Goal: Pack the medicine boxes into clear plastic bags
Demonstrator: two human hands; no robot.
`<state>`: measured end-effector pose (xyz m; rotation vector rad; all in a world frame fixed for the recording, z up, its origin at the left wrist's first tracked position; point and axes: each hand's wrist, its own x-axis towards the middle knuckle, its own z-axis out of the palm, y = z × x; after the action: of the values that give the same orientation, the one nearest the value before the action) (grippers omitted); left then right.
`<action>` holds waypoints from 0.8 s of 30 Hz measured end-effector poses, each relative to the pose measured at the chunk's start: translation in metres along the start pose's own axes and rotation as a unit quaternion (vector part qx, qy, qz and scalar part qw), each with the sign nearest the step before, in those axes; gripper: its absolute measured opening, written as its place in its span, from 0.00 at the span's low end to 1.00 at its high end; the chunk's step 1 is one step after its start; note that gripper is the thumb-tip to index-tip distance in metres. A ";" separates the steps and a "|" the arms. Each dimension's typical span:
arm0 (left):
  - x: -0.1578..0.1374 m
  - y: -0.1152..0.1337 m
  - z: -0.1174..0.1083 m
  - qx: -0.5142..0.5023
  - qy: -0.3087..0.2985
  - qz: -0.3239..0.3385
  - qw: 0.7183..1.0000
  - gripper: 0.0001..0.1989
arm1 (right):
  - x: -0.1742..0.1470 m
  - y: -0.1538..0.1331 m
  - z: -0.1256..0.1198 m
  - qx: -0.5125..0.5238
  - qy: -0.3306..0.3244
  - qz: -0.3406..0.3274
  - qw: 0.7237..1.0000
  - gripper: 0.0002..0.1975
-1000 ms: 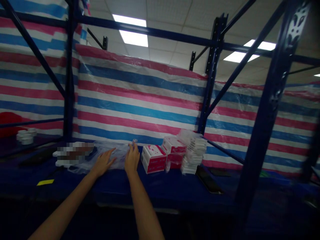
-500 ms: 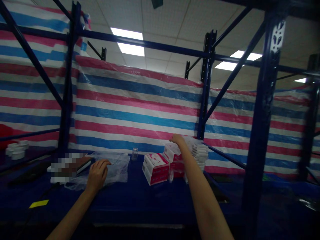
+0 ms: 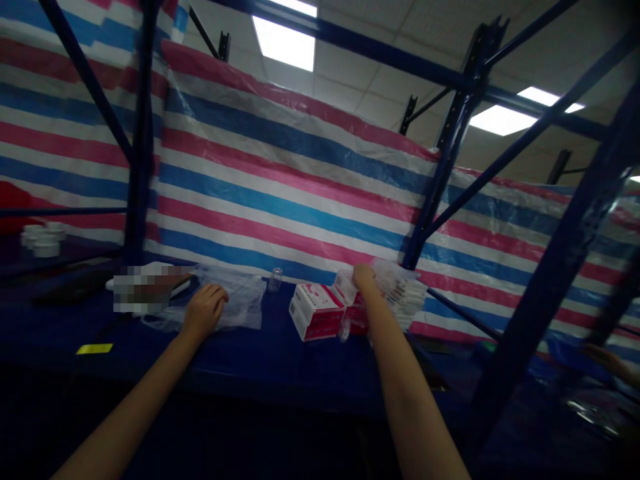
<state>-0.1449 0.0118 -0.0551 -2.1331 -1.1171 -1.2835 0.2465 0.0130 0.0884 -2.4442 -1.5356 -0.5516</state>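
Observation:
My left hand (image 3: 205,310) lies on a flattened clear plastic bag (image 3: 245,303), fingers loosely stretched and not closed round it. My right hand (image 3: 364,275) reaches to the top of the rear red-and-white box (image 3: 345,285). Its fingers are turned away, so their grip is hidden. Crumpled clear plastic (image 3: 393,272) lies just right of that hand, over a stack of white flat packs (image 3: 411,303). In front stands another red-and-white carton (image 3: 317,311). A small clear glass jar (image 3: 275,279) is between the bag and the cartons.
Blue rack posts (image 3: 555,267) and braces frame the blue shelf (image 3: 240,363). A striped sheet (image 3: 280,180) hangs behind. At left are white tubs (image 3: 46,243), a blurred-out item (image 3: 147,288) and a yellow label (image 3: 95,349). Another person's hand (image 3: 607,363) shows at far right.
The view has tilted and dipped, so the shelf sits higher in the picture. My right hand looks more curled at the rear box. My left hand stays on the bag.

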 end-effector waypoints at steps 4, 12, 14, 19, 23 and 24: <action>0.001 -0.002 0.002 -0.008 -0.018 -0.015 1.000 0.11 | -0.014 -0.007 0.006 0.004 0.042 -0.008 0.999 0.15; 0.002 -0.006 0.012 -0.063 -0.070 -0.004 0.996 0.12 | -0.021 0.004 0.017 0.042 0.099 -0.056 0.993 0.24; 0.002 -0.006 0.012 -0.073 -0.076 -0.011 0.994 0.12 | -0.012 0.010 0.019 0.068 0.088 -0.051 0.993 0.23; 0.001 -0.008 0.015 -0.082 -0.097 -0.037 0.991 0.12 | 0.005 0.024 0.024 0.168 0.058 -0.026 0.984 0.16; -0.003 -0.008 0.018 -0.094 -0.161 -0.056 0.981 0.12 | 0.008 0.031 0.025 0.250 0.089 -0.012 0.964 0.16; -0.003 -0.008 0.019 -0.098 -0.177 -0.061 0.977 0.12 | 0.008 0.033 0.024 0.270 0.101 -0.013 0.957 0.16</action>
<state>-0.1419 0.0279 -0.0674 -2.5498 -1.3263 -1.1318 0.2838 0.0142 0.0710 -1.8962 -1.4063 -0.3163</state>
